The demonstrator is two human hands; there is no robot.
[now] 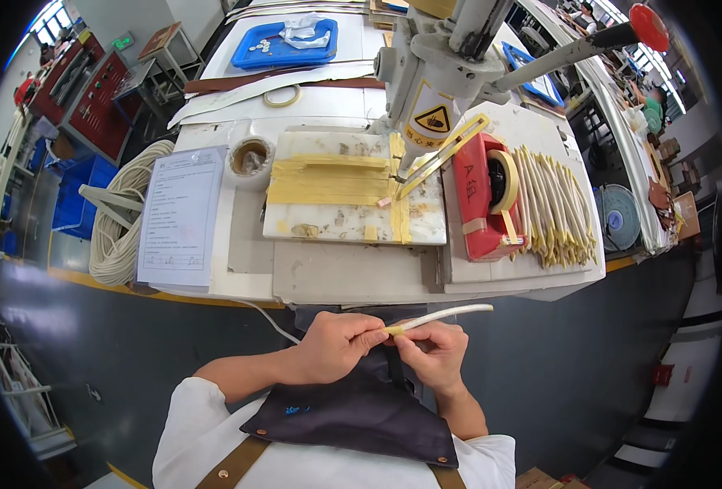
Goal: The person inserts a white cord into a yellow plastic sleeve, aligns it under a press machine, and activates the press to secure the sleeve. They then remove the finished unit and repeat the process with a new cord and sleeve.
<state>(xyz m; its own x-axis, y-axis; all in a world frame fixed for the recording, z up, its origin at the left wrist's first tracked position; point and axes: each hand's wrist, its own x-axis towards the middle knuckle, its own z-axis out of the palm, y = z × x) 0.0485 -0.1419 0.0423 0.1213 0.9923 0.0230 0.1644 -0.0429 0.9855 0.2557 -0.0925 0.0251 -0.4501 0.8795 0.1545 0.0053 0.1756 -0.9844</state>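
Observation:
In front of my dark apron, both hands hold a white cord (450, 313) at a band of yellow tape (393, 331). My left hand (336, 346) pinches the taped spot from the left. Closed on the same spot from the other side, my right hand (437, 355) has its thumb and fingertips against the tape. One length of cord sticks out to the right above my right hand. Another stretch (273, 322) runs from beside my left hand up to the table edge. My palms hide the part between.
Ahead stands a lever press (442, 73) over a white block (353, 228) with yellow tape strips. A red tape dispenser (472, 191) and several tape-ended cords (552, 208) lie right. Coiled cord (120, 232), a paper sheet (180, 216) and a blue tray (251, 53) are left.

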